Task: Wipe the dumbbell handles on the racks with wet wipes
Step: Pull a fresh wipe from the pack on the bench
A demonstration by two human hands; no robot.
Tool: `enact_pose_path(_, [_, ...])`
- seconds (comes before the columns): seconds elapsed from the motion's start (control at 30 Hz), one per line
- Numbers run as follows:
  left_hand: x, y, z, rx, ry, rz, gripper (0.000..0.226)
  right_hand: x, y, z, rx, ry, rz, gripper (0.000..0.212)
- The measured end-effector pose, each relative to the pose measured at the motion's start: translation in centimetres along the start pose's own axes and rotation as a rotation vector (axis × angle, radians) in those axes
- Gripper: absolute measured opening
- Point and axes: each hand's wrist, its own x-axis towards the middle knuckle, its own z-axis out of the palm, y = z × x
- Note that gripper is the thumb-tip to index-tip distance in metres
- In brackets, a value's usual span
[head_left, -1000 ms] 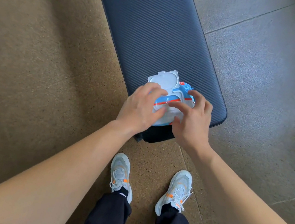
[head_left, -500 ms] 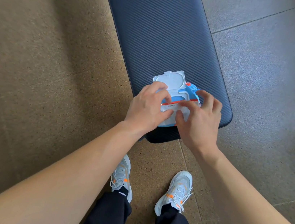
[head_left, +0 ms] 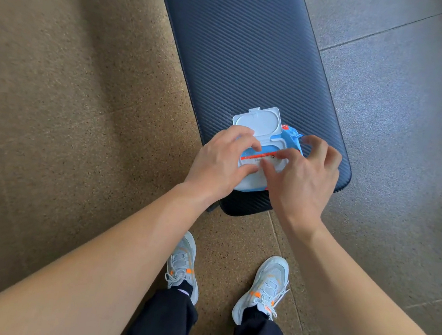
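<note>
We're looking straight down at speckled brown floor (head_left: 51,115), and running away from us is the long dark padded bench (head_left: 257,59). No dumbbell or rack is in view, so we judge this is the first step: getting a wipe out. The wet wipes pack (head_left: 289,138) lies on the near end of the bench, a little right of centre, with its white flip lid (head_left: 259,121) thrown open on the far side. Our left hand (head_left: 220,161) grips the pack's left end, fingers curled over the top and thumb along it, pinning it down. Our right hand (head_left: 303,179) comes in from the right, thumb and forefinger pinching at the opening, where an orange-striped label crosses it, the other fingers loosely bent. Whether that pinch has caught the label or a wipe, we cannot tell. Next we need a clean upward pull while the left hand keeps the pack from lifting.
</note>
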Motion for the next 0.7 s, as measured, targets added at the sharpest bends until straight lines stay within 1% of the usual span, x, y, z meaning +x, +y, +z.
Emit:
enact_pose_path(0.07, [0.0,-0.1,0.1,-0.003,0.006,-0.011,0.035,-0.4,-0.4,0.2,-0.027,-0.009,0.02,0.032])
enact_pose_path(0.2, [0.1,-0.2,0.1,-0.038,0.023,-0.043,0.04,-0.4,-1.6,0.6,0.03,-0.047,0.189,0.028])
enact_pose_path(0.3, [0.0,-0.2,0.1,-0.045,0.026,-0.044,0.041,-0.3,-2.0,0.9,0.038,-0.038,0.224,0.023])
enact_pose_path(0.47, [0.1,-0.3,-0.1,-0.064,0.018,-0.032,0.038,-0.1,-2.2,1.1,0.022,-0.064,0.203,0.022])
enact_pose_path(0.57, [0.4,-0.2,-0.1,-0.039,0.003,0.008,0.036,-0.3,-1.6,0.8,0.124,-0.042,0.147,0.016])
enact_pose_path(0.63, [0.5,0.1,-0.1,-0.01,-0.041,-0.006,0.036,-0.9,-1.0,0.5,0.207,-0.015,0.087,0.012])
enact_pose_path(0.7, [0.6,0.3,-0.2,0.017,-0.076,-0.028,0.03,-1.4,-0.5,0.2,0.28,-0.006,0.034,0.009])
